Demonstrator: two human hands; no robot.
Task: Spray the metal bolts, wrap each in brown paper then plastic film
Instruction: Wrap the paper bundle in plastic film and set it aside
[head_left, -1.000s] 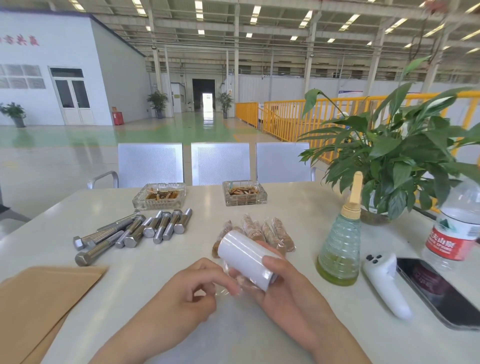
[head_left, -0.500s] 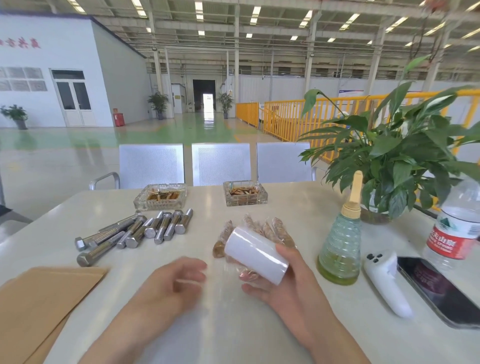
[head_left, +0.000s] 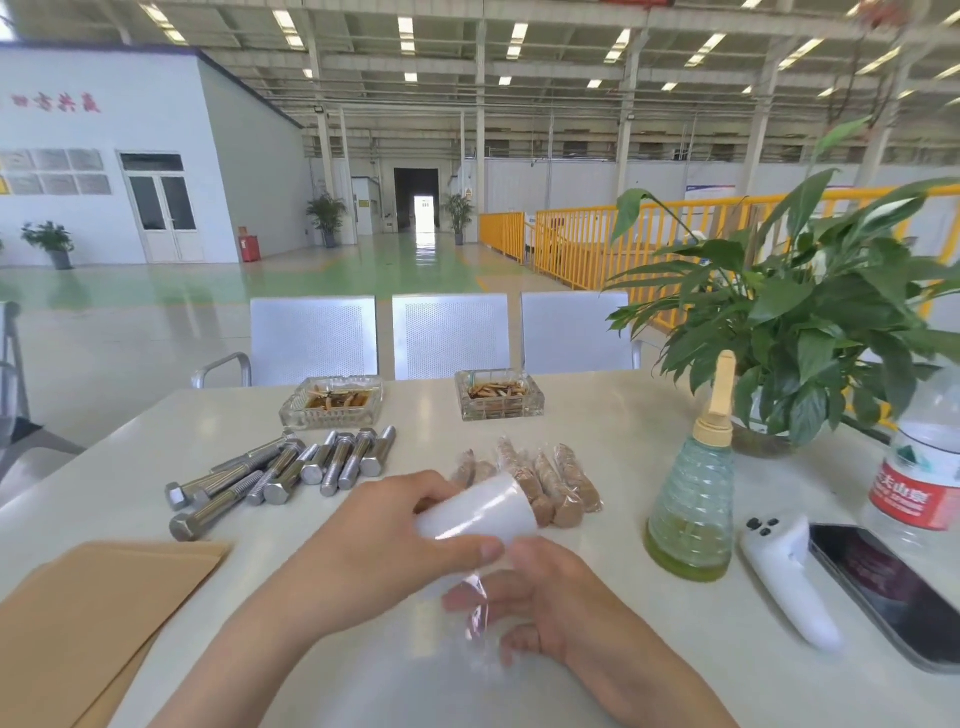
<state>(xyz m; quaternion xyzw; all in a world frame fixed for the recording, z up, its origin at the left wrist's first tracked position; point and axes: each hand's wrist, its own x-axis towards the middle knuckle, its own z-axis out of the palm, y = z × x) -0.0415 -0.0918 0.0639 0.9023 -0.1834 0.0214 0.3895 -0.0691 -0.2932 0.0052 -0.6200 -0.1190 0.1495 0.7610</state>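
Left hand (head_left: 395, 540) grips the roll of plastic film (head_left: 475, 509), thumb along its near side and fingers curled over the top, holding it above the table (head_left: 597, 441) near the middle. Right hand (head_left: 540, 597) sits just below the roll, fingers curled round a clear strip of film (head_left: 475, 613) trailing down from it; whether anything is inside the film cannot be told. Bare metal bolts (head_left: 291, 473) lie in a loose row toward the left side of the table. Wrapped bolts (head_left: 545, 478) lie side by side at mid-table, just behind the roll. Brown paper sheets (head_left: 98, 618) stacked at the near left corner. Spray bottle (head_left: 693, 499) stands upright toward the right side, well apart from both hands.
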